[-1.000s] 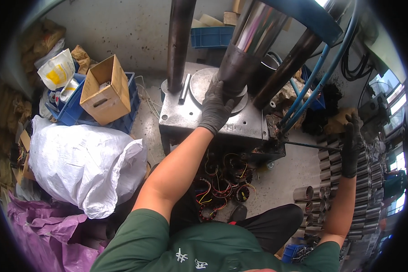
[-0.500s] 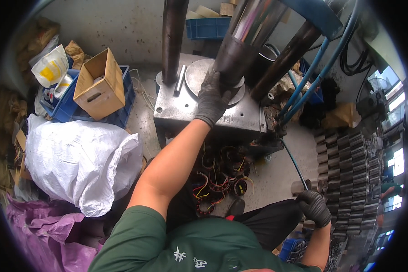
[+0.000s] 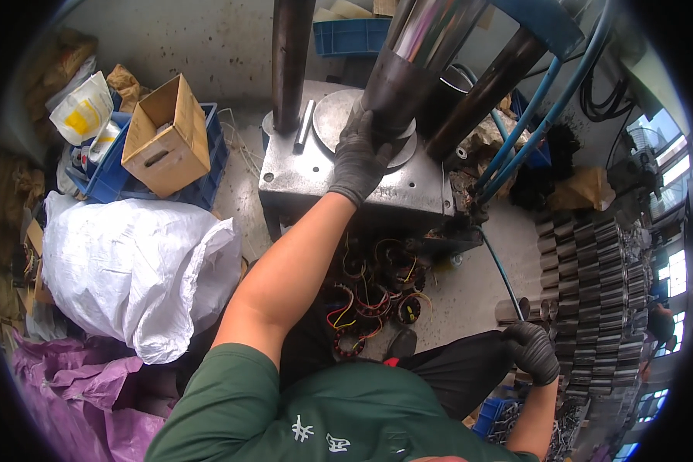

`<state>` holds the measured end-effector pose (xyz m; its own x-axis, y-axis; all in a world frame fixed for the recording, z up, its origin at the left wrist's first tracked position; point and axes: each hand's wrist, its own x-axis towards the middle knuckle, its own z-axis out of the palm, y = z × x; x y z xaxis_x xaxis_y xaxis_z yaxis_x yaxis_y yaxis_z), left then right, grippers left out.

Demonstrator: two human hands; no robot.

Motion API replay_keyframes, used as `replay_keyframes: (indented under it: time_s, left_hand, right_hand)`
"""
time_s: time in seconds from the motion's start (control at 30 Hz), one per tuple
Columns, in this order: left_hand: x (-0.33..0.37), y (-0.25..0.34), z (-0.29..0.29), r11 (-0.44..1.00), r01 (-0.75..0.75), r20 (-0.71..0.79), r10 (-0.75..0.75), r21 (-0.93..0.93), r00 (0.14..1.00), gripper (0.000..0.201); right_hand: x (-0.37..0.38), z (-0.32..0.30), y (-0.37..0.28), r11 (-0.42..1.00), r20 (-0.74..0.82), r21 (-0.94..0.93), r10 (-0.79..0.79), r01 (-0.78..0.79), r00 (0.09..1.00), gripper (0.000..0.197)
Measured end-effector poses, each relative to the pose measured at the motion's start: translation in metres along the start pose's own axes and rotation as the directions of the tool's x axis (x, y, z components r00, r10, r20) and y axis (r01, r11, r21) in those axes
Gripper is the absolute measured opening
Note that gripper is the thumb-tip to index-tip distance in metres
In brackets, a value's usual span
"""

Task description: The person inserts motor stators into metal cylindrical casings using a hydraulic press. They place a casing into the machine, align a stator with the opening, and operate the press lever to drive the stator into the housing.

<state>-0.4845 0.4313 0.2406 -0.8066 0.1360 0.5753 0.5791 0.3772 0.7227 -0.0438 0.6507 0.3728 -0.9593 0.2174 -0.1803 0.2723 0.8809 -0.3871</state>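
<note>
My gloved left hand (image 3: 359, 162) reaches out to the base of a dark metal cylinder (image 3: 396, 94), its fingers and thumb around the near side. The cylinder stands on a round plate (image 3: 335, 115) on the steel press bed (image 3: 300, 173), beneath a shiny ram (image 3: 431, 35). Left of the plate lies a short metal bar (image 3: 305, 127). At the lower right, my gloved right hand (image 3: 533, 353) is closed at the end of a thin blue-green lever (image 3: 499, 264), which slants down from the press. Its fingertips are partly hidden.
Wound stators with coloured wires (image 3: 369, 300) lie on the floor below the bed. Stacked metal sleeves (image 3: 585, 308) line the right side. To the left are a white sack (image 3: 138, 269), a cardboard box (image 3: 165, 142) and a blue crate (image 3: 215, 162). Blue hoses (image 3: 531, 138) run beside the press.
The view has shifted slightly, so the press sits a little higher in the picture. Both hands keep their places on the cylinder and the lever.
</note>
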Motion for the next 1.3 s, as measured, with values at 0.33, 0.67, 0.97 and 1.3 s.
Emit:
replay_keyframes:
  time_s: [0.33,0.67,0.97,1.3]
  left_hand:
    - [0.0,-0.001,0.001,1.0,0.004,-0.008,-0.004,0.018,1.0,0.079]
    - [0.001,-0.001,0.003,0.999,-0.022,-0.022,0.023,0.032,1.0,0.08]
    - [-0.001,-0.001,0.004,1.0,-0.012,0.0,0.012,0.023,1.0,0.082]
    - [0.0,-0.004,0.005,0.999,-0.017,-0.011,0.017,0.041,1.0,0.081]
  right_hand:
    - [0.001,0.004,-0.009,0.996,-0.051,-0.055,0.065,-0.068,0.997,0.016]
    - [0.002,0.002,-0.011,0.999,-0.006,-0.049,0.013,-0.014,1.0,0.024]
    - [0.0,0.0,-0.008,1.0,-0.008,-0.004,0.025,-0.025,1.0,0.021]
    - [0.002,-0.001,-0.016,0.997,-0.003,-0.062,0.037,-0.037,0.999,0.021]
